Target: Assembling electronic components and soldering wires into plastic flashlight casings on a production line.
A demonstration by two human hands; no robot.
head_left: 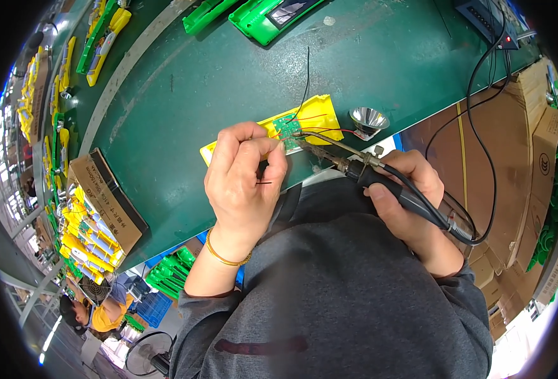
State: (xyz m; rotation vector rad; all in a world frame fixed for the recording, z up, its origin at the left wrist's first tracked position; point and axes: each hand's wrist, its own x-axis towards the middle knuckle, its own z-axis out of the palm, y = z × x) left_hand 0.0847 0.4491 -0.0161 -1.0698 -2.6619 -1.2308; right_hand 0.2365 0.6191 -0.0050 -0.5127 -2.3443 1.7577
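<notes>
A yellow plastic housing (324, 110) lies on the green bench with a small green circuit board (285, 126) in it. Red and black wires run from the board, and a red one leads to a silver lamp reflector (368, 119) on the right. My left hand (241, 164) is closed in a pinch at the board's near edge, on a thin wire whose dark end pokes out below the thumb. In my right hand (411, 189) is a soldering iron (389, 189) with a thin feed tube along it. Its tip reaches the board beside my left fingertips.
Green casings (266, 19) lie at the far edge. A cardboard box (112, 202) of yellow parts stands at left. A dark control box (484, 22) with a cable sits at far right, above brown cartons (512, 139). Another person (96, 312) works at lower left.
</notes>
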